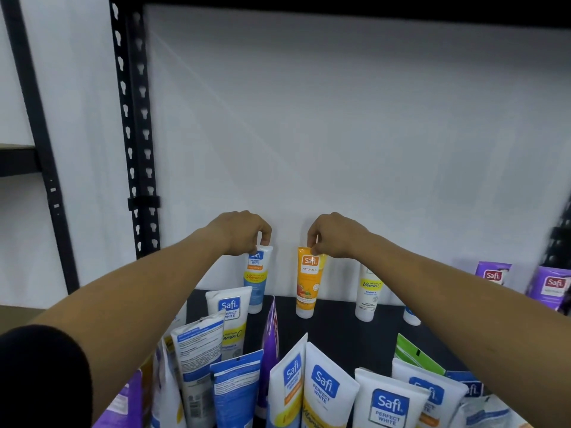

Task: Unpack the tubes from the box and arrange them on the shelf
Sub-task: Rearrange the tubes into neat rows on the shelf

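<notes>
Both arms reach to the back of the black shelf (336,332). My left hand (244,231) pinches the top edge of a blue-and-white Safi tube (257,281) that stands cap-down against the white back wall. My right hand (335,234) pinches the top of an orange Safi Naturals tube (309,282), also standing cap-down beside it. A white Vitamin C tube (368,293) stands further right, apart from both hands. Several more tubes (327,387) stand packed in the foreground. The box is not in view.
Purple Safi tubes (493,274) stand at the back right. A black perforated shelf post (136,134) rises at the left, and another upright (34,118) stands further left. A green tube (415,355) lies among the front ones. An upper shelf edge (340,7) spans the top.
</notes>
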`<state>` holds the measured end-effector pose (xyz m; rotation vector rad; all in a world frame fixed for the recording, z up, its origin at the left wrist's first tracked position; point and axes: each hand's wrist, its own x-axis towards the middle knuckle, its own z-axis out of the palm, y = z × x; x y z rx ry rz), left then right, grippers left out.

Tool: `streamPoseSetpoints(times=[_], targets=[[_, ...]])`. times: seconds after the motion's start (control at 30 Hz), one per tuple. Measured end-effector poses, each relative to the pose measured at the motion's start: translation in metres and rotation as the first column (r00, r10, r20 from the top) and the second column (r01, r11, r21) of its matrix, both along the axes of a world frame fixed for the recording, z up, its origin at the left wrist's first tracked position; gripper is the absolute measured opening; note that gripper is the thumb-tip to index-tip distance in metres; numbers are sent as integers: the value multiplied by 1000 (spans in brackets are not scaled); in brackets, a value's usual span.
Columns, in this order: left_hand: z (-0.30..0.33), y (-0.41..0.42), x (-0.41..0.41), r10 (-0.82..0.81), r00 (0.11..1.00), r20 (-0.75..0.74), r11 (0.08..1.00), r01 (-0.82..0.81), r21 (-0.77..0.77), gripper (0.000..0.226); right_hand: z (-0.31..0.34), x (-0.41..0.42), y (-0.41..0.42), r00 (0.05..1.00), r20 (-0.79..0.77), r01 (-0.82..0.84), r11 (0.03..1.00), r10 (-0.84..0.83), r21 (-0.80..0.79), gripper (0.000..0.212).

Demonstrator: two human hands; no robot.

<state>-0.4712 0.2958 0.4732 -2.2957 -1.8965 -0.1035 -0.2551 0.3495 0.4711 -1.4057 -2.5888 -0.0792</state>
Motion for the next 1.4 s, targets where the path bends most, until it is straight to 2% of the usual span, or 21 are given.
streamPoseSetpoints(times=[0.4, 1.03, 1.4], targets=[[-3, -1, -4, -3, 1000, -7, 999, 3, 33, 18, -4, 0, -1, 999, -28, -24, 1000, 24, -4, 17], [-7, 0, -11, -3, 997, 73, 1000, 4, -5, 16, -6, 2, -4, 999, -33, -36, 999, 36, 3, 16], [-7, 1, -15, 8, 995, 103, 1000, -6, -23, 20, -4, 2, -9, 999, -25, -45, 999, 45, 6, 25]])
